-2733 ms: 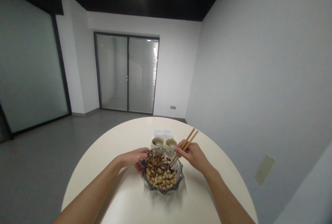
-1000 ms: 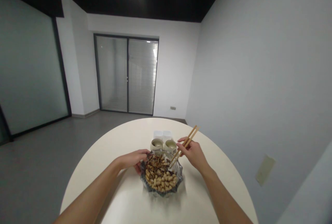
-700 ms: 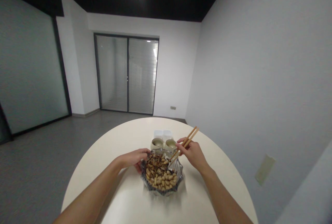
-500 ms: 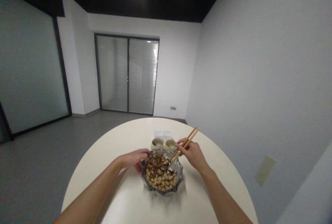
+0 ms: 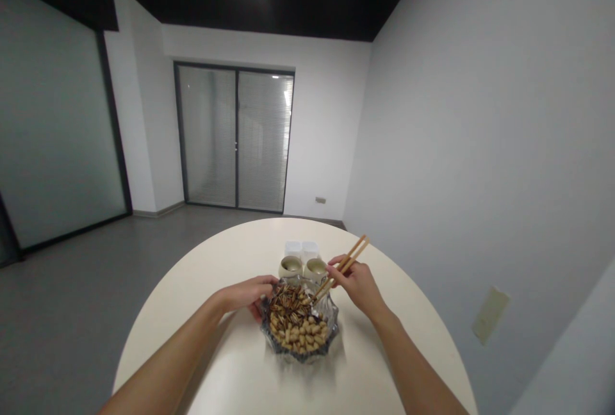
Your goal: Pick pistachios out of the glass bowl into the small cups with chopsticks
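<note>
My left hand [image 5: 248, 294] grips the left rim of a scalloped glass bowl [image 5: 298, 355]. The bowl holds dark striped sunflower seeds [image 5: 287, 305] at the far side and pale tan nuts [image 5: 298, 333] at the near side. My right hand [image 5: 357, 287] holds a pair of wooden chopsticks [image 5: 343, 269] above the bowl's far right rim. Their tips reach in at the edge of the seeds. Nothing shows pinched between them.
Two small ceramic cups [image 5: 303, 268] with pale contents stand just past the bowl. Behind them are white square containers [image 5: 300, 248]. All of this is on a round cream table [image 5: 240, 261], with a grey floor, glass doors and walls beyond.
The chopstick tips have shifted slightly up and toward the far side of the bowl. My left hand stays at the rim, and the camera view has tilted a little.
</note>
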The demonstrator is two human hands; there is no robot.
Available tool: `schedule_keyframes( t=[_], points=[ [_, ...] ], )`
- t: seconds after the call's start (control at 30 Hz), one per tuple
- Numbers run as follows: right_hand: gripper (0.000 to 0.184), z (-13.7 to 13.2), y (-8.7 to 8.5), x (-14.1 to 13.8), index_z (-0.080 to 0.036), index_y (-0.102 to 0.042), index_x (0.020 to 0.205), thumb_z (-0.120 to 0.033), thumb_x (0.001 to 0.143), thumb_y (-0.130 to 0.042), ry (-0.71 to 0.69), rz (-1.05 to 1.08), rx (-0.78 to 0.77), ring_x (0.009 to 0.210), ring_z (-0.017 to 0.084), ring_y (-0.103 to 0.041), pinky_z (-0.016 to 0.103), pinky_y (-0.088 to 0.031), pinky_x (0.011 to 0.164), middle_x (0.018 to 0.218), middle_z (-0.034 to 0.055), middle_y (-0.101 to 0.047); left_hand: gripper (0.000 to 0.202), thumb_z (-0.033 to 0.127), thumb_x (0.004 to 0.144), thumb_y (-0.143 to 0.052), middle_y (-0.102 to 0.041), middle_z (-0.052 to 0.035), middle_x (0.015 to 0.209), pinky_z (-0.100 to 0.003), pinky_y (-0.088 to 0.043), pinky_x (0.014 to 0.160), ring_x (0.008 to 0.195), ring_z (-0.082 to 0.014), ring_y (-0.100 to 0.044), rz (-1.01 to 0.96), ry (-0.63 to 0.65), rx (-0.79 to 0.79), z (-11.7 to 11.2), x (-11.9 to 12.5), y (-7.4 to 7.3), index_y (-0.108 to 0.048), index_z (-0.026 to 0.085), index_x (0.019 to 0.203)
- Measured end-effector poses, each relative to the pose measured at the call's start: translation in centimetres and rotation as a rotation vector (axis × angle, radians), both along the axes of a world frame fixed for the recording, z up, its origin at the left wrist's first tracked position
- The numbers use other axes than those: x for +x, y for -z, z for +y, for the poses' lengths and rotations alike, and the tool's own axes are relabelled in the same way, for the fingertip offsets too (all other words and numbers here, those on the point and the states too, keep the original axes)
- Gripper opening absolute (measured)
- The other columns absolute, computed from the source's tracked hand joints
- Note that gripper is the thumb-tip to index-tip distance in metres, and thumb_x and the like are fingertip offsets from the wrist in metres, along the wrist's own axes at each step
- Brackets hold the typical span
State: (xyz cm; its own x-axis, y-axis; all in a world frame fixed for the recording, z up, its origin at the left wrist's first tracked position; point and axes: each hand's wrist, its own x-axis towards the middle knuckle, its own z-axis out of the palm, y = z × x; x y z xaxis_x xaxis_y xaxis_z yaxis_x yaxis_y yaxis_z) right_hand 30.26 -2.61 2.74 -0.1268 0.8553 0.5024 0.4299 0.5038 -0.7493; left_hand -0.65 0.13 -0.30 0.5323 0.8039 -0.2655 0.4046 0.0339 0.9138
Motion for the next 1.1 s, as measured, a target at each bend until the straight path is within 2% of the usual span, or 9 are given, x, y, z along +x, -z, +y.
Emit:
schedule_keyframes(
  t=[0.17,0.4,0.57,0.97,1.1],
  points=[
    [0.041,0.2,0.4,-0.2,-0.019,-0.074,0.094,-0.06,0.091,-0.071,0.017,0.003,-0.003,0.063,0.024,-0.079,0.032,-0.065,0.06,0.076,0.007,-0.08,0.055,0.031,0.068,-0.058,-0.071,-0.0068,0.104,-0.028,-0.057,0.056,0.071,-0.0206,-0.07,0.002,0.014,-0.011,0.0,0.0,0.1,-0.061,0.019,0.121],
    [0.046,0.7,1.1,-0.6,-0.019,-0.074,0.091,-0.064,0.088,-0.072,0.043,0.065,-0.043,0.063,0.026,-0.079,0.034,-0.067,0.06,0.076,0.0078,-0.079,0.055,0.032,0.068,-0.058,-0.07,-0.0082,0.11,-0.027,-0.057,0.055,0.079,-0.0227,-0.071,-0.007,0.027,0.019,0.4,-0.1,0.5,-0.063,0.019,0.121],
    [0.049,0.8,1.3,-0.8,-0.019,-0.073,0.089,-0.068,0.084,-0.074,0.026,0.116,-0.077,0.063,0.027,-0.079,0.037,-0.068,0.061,0.074,0.0075,-0.078,0.055,0.032,0.07,-0.059,-0.071,-0.0073,0.107,-0.027,-0.056,0.054,0.074,-0.0217,-0.07,-0.011,0.026,0.002,0.4,-0.1,0.5,-0.062,0.019,0.123],
    [0.062,0.5,-0.3,0.0,-0.017,-0.074,0.088,-0.077,0.074,-0.08,0.088,0.258,-0.013,0.063,0.027,-0.078,0.038,-0.069,0.06,0.07,0.0085,-0.078,0.056,0.033,0.069,-0.058,-0.07,-0.0074,0.108,-0.029,-0.058,0.055,0.075,-0.0221,-0.071,0.006,0.013,0.005,0.3,-0.1,0.3,-0.062,0.019,0.122],
    [0.056,0.7,-1.4,-0.7,-0.018,-0.075,0.09,-0.072,0.08,-0.078,0.132,0.291,0.092,0.066,0.028,-0.08,0.037,-0.069,0.064,0.076,0.0094,-0.08,0.054,0.032,0.07,-0.058,-0.072,-0.0069,0.104,-0.028,-0.059,0.057,0.076,-0.0228,-0.072,-0.003,0.014,-0.006,0.1,-0.1,0.1,-0.062,0.019,0.122]
  ],
)
